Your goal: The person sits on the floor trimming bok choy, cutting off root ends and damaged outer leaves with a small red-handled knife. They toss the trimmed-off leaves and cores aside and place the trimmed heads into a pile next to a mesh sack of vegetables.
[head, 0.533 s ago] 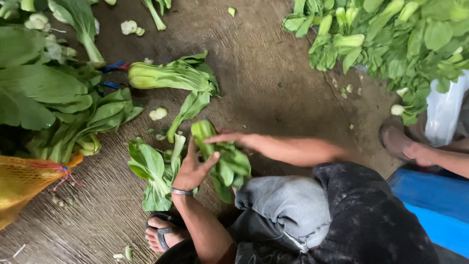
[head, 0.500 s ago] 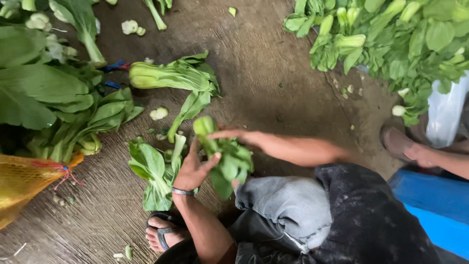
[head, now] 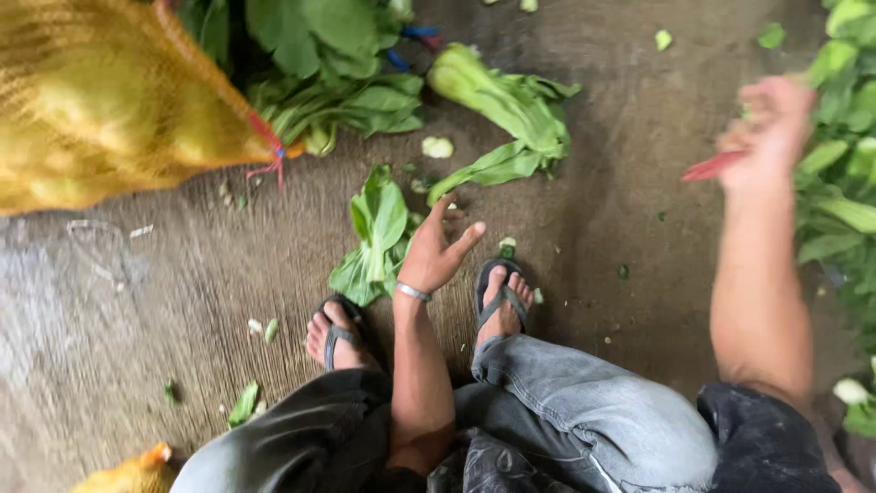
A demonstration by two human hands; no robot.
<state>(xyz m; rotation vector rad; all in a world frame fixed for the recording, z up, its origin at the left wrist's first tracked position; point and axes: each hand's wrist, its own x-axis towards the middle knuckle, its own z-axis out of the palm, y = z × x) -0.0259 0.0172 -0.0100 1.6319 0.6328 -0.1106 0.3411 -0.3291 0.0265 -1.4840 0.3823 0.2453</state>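
Green, soft leaf is what lies nearest the left hand (head: 438, 256): its fingers (head: 470, 237) are spread and empty, palm up, hovering just over the floor and touching nothing. At nine o'clock from that hand, just beside it, lies a small leafy bunch (head: 374, 239), flat on the concrete floor (head: 146, 301), with broad dark-green blades fanned from pale stalks. It looks light, limp and easily bruised; I judge the firm pale stalk end the better place to take hold, since the blades would tear or crease under a pinch. At twelve o'clock from the hand, a little apart, lies a larger head of greens (head: 497, 100), with a thick pale-green base and ruffled leaves, likely heavier and stiffer at the base.

The right hand (head: 766, 128) is raised at about two o'clock, blurred, over a heap of greens (head: 844, 183); a thin red strip (head: 712, 166) sticks out beside it, but I cannot tell whether its fingers pinch it. At ten o'clock sits a yellow mesh sack (head: 100, 100). Two sandalled feet (head: 500, 301) rest just below the left hand.
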